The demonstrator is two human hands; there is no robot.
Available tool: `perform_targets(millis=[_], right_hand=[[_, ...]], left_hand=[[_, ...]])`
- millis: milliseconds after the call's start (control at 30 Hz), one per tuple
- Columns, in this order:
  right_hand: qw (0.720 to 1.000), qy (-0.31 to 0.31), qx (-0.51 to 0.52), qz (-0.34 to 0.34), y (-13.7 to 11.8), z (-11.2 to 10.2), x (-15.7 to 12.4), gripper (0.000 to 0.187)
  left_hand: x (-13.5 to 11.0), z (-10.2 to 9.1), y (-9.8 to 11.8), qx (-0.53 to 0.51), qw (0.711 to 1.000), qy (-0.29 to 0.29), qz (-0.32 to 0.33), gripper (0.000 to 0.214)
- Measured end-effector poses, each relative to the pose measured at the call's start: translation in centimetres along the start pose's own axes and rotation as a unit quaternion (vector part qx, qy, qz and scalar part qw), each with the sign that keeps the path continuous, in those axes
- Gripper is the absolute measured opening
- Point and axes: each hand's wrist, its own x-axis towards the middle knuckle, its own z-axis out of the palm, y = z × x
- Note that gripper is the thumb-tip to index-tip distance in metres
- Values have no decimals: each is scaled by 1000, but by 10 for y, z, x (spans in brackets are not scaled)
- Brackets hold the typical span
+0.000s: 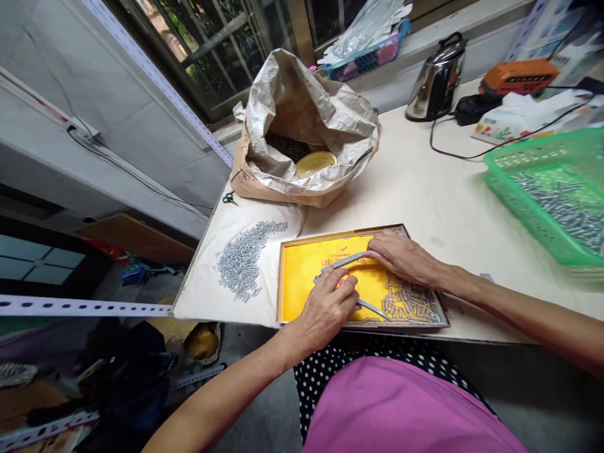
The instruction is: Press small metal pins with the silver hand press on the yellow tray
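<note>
Over yellow-bottomed tray [296, 277], hands [329, 305] partly hiding metal tool [346, 260], green basket [528, 229] cropped

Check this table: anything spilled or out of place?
Possibly the heap of metal pieces on the table, left of the tray: it lies loose with no container, unlike the pieces in the tray. Could be deliberate.

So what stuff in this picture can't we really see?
All in the head view:
- Part of the metal tool: the left hand covers it, and its fingertips' grip is hidden too.
- The red print in the tray: small and partly covered by the tool.
- The sack's bottom: its front wall and contents hide it.
- The green basket's far end: cut off by the right edge.
</note>
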Motion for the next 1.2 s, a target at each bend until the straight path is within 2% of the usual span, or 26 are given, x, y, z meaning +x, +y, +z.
perform_targets(millis=[67, 100, 133, 167, 233, 333, 467, 600, 700, 833, 1000, 1067, 1200], right_hand=[[1000, 17, 12, 5, 8, -2, -2, 45], [1000, 25, 15, 11, 13, -3, -4, 45], [999, 31, 18, 16, 18, -4, -7, 45], [999, 37, 19, 22, 22, -5, -9, 44], [999, 40, 23, 29, 28, -7, -14, 42], [998, 39, 31, 31, 26, -7, -19, 38], [998, 42, 45, 27, 12, -2, -16, 39], [997, 38, 51, 31, 2, 1, -14, 41], [998, 33, 51, 31, -1, 1, -15, 40], [998, 28, 51, 29, -4, 1, -17, 37], [999, 29, 38, 25, -9, -1, -15, 36], [999, 24, 27, 21, -11, -1, -12, 37], [1000, 20, 15, 15, -13, -1, -8, 40]], left_hand=[[-8, -9, -13, 15, 997, 46, -64, 22], [-15, -14, -25, 35, 988, 75, -127, 23], [-24, -19, -41, 64, 970, 109, -208, 23], [-35, -23, -59, 96, 945, 119, -288, 25], [-60, -31, -97, 139, 908, 80, -386, 25], [-91, -34, -144, 168, 868, -1, -468, 25], [-100, -25, -174, 165, 867, -82, -464, 29], [-88, -11, -189, 171, 862, -90, -469, 35], [-80, -3, -199, 168, 859, -92, -475, 30], [-73, 0, -209, 180, 875, -123, -433, 25], [-69, 0, -214, 190, 896, -178, -359, 30], [-69, 0, -215, 178, 902, -180, -349, 30], [-70, -2, -213, 152, 901, -135, -384, 24]])
